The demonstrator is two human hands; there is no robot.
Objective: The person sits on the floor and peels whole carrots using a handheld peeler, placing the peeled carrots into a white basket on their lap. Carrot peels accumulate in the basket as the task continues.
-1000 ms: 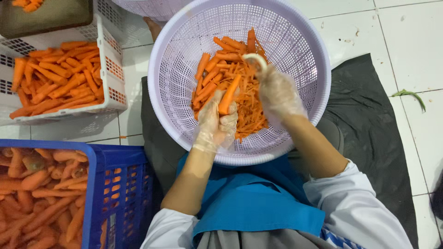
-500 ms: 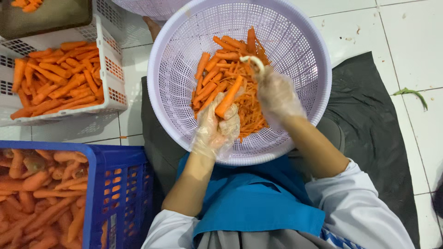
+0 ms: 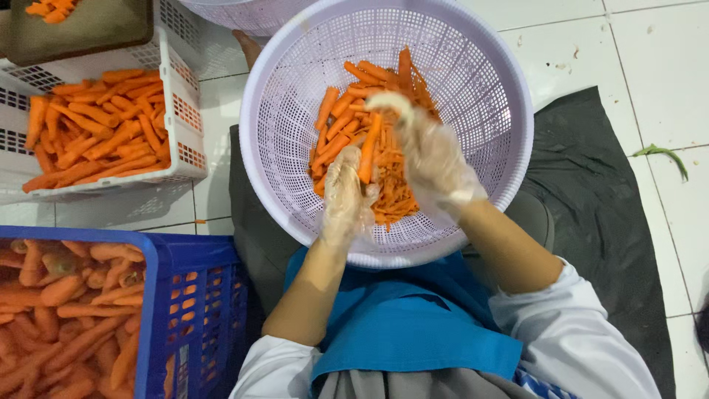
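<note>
1. The lilac perforated basket (image 3: 487, 66) rests on the person's lap and takes up most of the view. A dark mat (image 3: 605, 192) lies on the white tiled floor beneath and to the right of the right hand.

2. Well to the left of the left hand stands a white crate (image 3: 181, 111) of peeled carrots. Nearer the person on that same side is a blue crate (image 3: 196, 295) of rougher, unpeeled-looking carrots. None of these has shifted over the last second.

3. Inside the basket, beyond both hands, lies a heap of peeled carrots and peelings (image 3: 347, 111).

4. The left hand (image 3: 346, 193), in a clear thin glove, is clenched round the lower end of one carrot (image 3: 368, 151). A second ago this carrot leaned to the right; now it stands nearly upright, so it has been turned in the grip.

5. The right hand (image 3: 432, 155), also gloved, is closed round a pale peeler (image 3: 391, 101). It has climbed from beside the carrot's middle to its far tip, the top of a stroke, judging by the position.

6. As I judge it, the carrot is part-way peeled: the hands are mid-stroke over the basket, with shavings collecting just below them.

7. A green scrap (image 3: 665, 157) lies on the floor far right of the right hand.
</note>
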